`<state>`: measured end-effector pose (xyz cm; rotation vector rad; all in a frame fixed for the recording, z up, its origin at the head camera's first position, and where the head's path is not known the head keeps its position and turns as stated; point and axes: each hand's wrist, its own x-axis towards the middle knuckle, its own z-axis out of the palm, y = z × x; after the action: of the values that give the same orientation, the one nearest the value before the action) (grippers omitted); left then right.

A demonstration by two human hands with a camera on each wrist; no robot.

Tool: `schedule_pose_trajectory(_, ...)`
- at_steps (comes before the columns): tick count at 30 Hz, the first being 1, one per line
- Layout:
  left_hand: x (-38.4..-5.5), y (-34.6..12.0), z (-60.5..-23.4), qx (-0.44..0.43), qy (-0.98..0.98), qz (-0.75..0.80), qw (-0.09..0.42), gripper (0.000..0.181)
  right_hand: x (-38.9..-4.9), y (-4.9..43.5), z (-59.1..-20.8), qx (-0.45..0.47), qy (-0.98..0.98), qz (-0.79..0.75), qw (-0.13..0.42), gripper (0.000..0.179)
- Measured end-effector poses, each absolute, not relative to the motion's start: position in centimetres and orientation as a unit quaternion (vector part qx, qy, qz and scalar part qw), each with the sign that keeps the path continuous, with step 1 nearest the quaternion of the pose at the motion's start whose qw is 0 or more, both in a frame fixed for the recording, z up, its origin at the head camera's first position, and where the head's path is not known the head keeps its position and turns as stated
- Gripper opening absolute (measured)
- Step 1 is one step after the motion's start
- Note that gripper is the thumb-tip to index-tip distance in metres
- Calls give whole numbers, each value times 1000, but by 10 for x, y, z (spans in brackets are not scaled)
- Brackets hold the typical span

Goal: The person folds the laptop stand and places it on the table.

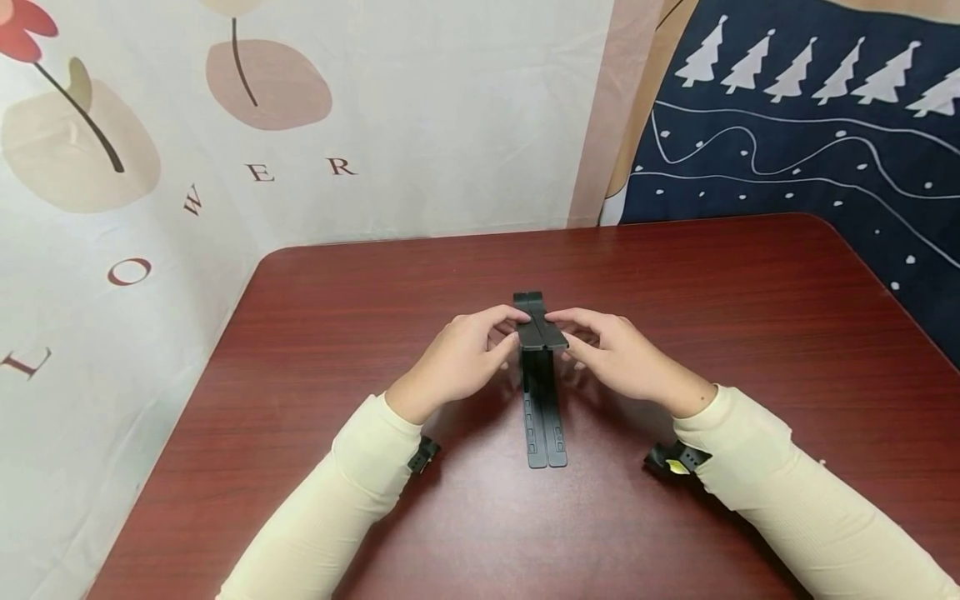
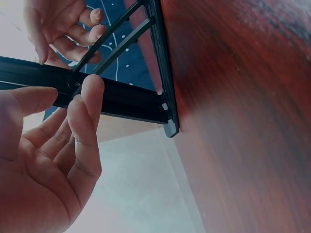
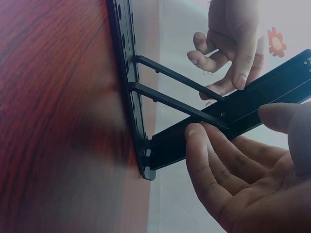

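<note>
A black folding laptop stand (image 1: 556, 433) stands partly unfolded on the table, its two long halves side by side. The slotted base (image 3: 127, 63) lies flat, and the upper arms (image 2: 131, 99) slope up from it, braced by thin struts (image 3: 180, 107). From the left, my left hand (image 1: 461, 354) holds the upper part's edge between thumb and fingers. My right hand (image 1: 630, 358) grips the opposite edge the same way. In both wrist views, fingertips reach under the upper part, near where the struts join it.
The dark red wooden table (image 1: 360, 300) surrounds the stand. A pale floral curtain (image 1: 450, 125) hangs along the back and left. A navy cloth with white trees (image 1: 795, 158) hangs at the back right. Each wrist carries a black strap (image 1: 424, 455).
</note>
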<state>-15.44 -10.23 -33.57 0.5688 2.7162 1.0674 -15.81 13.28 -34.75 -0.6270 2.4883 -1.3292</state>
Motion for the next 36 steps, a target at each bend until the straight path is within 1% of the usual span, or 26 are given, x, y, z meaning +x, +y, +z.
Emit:
schedule_pose_trajectory(9, -154, -103, -334, 193, 906, 366, 87, 30, -158, 133, -348, -216, 853, -458, 124, 37)
schedule_pose_trajectory(36, -154, -102, -335, 200, 898, 386, 71, 27, -160, 134, -347, -214, 848, -467, 132, 38)
